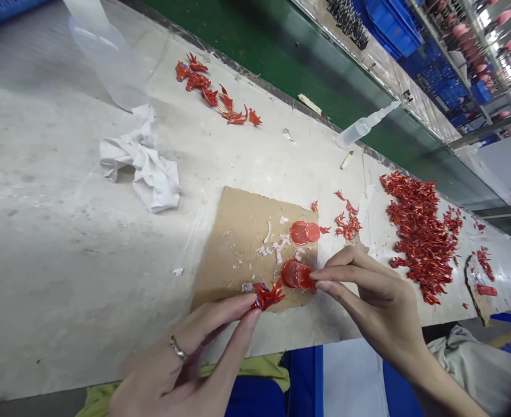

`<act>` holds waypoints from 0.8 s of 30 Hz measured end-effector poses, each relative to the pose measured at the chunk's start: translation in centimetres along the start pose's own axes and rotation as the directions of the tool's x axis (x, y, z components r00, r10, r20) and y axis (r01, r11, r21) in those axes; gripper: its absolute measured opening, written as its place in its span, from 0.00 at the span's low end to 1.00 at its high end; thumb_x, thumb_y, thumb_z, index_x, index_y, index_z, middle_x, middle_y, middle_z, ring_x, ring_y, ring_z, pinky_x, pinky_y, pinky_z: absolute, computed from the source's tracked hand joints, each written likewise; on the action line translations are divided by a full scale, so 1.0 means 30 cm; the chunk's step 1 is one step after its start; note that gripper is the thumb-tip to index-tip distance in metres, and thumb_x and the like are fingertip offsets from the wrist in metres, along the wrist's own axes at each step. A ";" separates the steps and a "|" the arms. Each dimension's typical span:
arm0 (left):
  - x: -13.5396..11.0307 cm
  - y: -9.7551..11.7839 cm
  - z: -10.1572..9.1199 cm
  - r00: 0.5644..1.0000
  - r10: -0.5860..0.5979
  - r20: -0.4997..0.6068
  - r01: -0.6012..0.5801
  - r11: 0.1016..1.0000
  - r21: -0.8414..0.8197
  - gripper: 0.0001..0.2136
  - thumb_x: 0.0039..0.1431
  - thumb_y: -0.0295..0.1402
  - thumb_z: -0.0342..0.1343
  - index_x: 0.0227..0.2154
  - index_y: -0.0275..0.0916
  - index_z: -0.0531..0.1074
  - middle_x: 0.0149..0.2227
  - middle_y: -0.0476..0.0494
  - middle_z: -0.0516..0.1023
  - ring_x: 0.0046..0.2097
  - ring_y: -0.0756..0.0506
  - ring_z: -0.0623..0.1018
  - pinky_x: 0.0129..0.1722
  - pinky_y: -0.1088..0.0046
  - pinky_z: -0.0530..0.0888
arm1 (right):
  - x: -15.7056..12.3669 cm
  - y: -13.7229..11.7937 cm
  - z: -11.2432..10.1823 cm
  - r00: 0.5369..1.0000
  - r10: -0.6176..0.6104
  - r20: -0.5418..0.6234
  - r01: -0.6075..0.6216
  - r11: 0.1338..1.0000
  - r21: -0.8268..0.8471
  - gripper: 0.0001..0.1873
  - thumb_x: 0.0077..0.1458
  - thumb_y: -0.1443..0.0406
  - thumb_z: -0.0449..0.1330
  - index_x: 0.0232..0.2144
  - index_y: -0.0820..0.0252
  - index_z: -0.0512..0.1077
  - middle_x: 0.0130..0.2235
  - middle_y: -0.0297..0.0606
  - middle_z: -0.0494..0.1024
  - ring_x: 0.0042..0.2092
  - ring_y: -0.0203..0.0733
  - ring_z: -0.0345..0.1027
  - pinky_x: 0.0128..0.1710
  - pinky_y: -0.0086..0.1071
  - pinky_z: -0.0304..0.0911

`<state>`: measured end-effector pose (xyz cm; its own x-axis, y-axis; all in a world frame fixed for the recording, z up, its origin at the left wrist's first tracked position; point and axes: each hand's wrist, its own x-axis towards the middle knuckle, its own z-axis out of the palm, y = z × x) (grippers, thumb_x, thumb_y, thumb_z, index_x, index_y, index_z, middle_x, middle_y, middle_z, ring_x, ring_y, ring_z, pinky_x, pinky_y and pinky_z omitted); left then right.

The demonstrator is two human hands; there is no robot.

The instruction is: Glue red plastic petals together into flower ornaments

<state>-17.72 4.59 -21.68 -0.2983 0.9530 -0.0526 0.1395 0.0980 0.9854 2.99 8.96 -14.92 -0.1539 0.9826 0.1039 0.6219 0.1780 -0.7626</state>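
Pinching a spiky red plastic piece (267, 295) with a bluish sheen, the person's left hand (181, 365) keeps a closed grip on it between thumb and fingertips. Just to its right, the right hand (377, 301) has an equally firm grip on a glossy red cup-shaped plastic piece (296, 275). Both pieces look light and fairly stiff. The thin spikes seem fragile and likely to snag, so the spiky piece is probably best held near its centre, and the cup by its smooth round body.

Both pieces sit above the near edge of a torn brown cardboard sheet (242, 243) scattered with white flakes, where a flat red plastic part (305, 232) lies. Farther right on the pale grey table (64, 231) is a large heap of red spiky pieces (420, 237). Toward the far side lie a crumpled white cloth (144, 174), a small row of red spiky pieces (212, 87) and a clear plastic nozzle bottle (355, 130).
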 end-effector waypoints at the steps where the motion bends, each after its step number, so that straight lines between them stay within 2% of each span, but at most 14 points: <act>1: -0.001 -0.001 0.000 1.000 -0.002 0.004 0.002 1.000 0.002 0.14 0.60 0.31 0.69 0.41 0.63 0.83 0.41 0.79 0.87 0.39 0.60 0.86 0.53 0.91 0.78 | 0.001 0.000 0.001 1.000 -0.004 -0.003 0.004 1.000 0.001 0.13 0.63 0.72 0.69 0.44 0.48 0.87 0.34 0.30 0.81 0.35 0.33 0.74 0.36 0.25 0.71; 12: -0.001 0.000 0.005 1.000 -0.011 -0.017 0.011 1.000 -0.021 0.14 0.59 0.30 0.69 0.41 0.63 0.84 0.41 0.79 0.86 0.38 0.61 0.86 0.52 0.93 0.78 | -0.010 0.003 -0.004 0.993 -0.114 0.016 0.115 0.988 -0.107 0.11 0.62 0.76 0.68 0.43 0.58 0.85 0.37 0.34 0.81 0.38 0.33 0.75 0.39 0.25 0.72; 18: -0.002 0.002 0.006 0.999 -0.016 -0.029 0.016 1.000 -0.008 0.14 0.59 0.31 0.70 0.41 0.63 0.84 0.40 0.77 0.87 0.39 0.59 0.86 0.51 0.91 0.80 | -0.025 0.002 -0.009 0.994 -0.105 0.039 0.110 0.984 -0.141 0.12 0.63 0.76 0.67 0.44 0.57 0.85 0.37 0.35 0.80 0.39 0.34 0.74 0.40 0.27 0.71; 21: 0.001 0.002 0.004 0.999 -0.025 -0.031 0.025 1.000 -0.007 0.13 0.58 0.31 0.70 0.40 0.61 0.84 0.40 0.75 0.87 0.38 0.59 0.87 0.51 0.92 0.79 | -0.027 0.005 -0.008 0.999 -0.034 -0.003 0.033 0.998 -0.059 0.12 0.63 0.73 0.68 0.43 0.52 0.86 0.36 0.34 0.81 0.38 0.35 0.74 0.39 0.27 0.70; 24: 0.005 0.000 0.000 0.999 -0.022 -0.034 0.023 1.000 0.020 0.11 0.57 0.32 0.70 0.39 0.60 0.84 0.39 0.74 0.88 0.37 0.58 0.87 0.50 0.92 0.80 | -0.027 0.010 -0.013 0.982 0.190 -0.018 -0.184 0.967 0.174 0.06 0.63 0.65 0.70 0.38 0.46 0.87 0.33 0.32 0.82 0.35 0.35 0.73 0.35 0.27 0.68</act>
<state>-17.78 4.74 -21.70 -0.3335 0.9403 -0.0685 0.1512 0.1251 0.9806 3.61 8.25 -14.99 -0.0188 0.9993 -0.0313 0.4964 -0.0179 -0.8679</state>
